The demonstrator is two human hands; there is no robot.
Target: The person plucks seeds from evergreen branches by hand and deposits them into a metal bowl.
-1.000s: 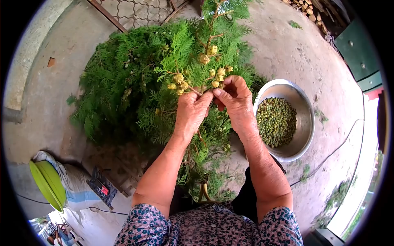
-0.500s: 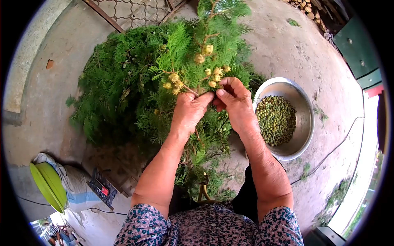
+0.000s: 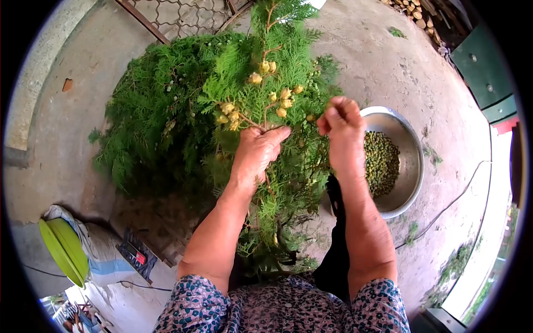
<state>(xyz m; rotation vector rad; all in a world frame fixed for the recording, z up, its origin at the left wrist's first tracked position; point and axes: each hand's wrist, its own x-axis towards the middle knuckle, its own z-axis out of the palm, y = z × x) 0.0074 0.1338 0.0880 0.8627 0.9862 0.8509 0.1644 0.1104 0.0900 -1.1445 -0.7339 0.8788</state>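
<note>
My left hand [image 3: 255, 152] is closed around the stem of a leafy conifer branch [image 3: 236, 75], which stands up in front of me. Clusters of yellowish, partly split cones [image 3: 285, 101] sit on its twigs just above that hand. To the right, my right hand [image 3: 345, 136] is raised apart from the branch with its fingers curled together; whatever they may hold is hidden. Beside and partly behind this hand stands a metal basin [image 3: 420, 161], holding many small green and brown seed-like pieces [image 3: 383, 169].
A large heap of cut conifer greenery [image 3: 150, 105] lies on the concrete floor at left. A lime-green tub [image 3: 64, 250] and a grey-white sack [image 3: 108, 250] stand lower left. Stacked firewood [image 3: 413, 12] and a dark green cabinet [image 3: 483, 72] are at upper right.
My right hand has come away from the cone cluster and moved right, toward the basin. The branch in my left hand has shifted slightly left.
</note>
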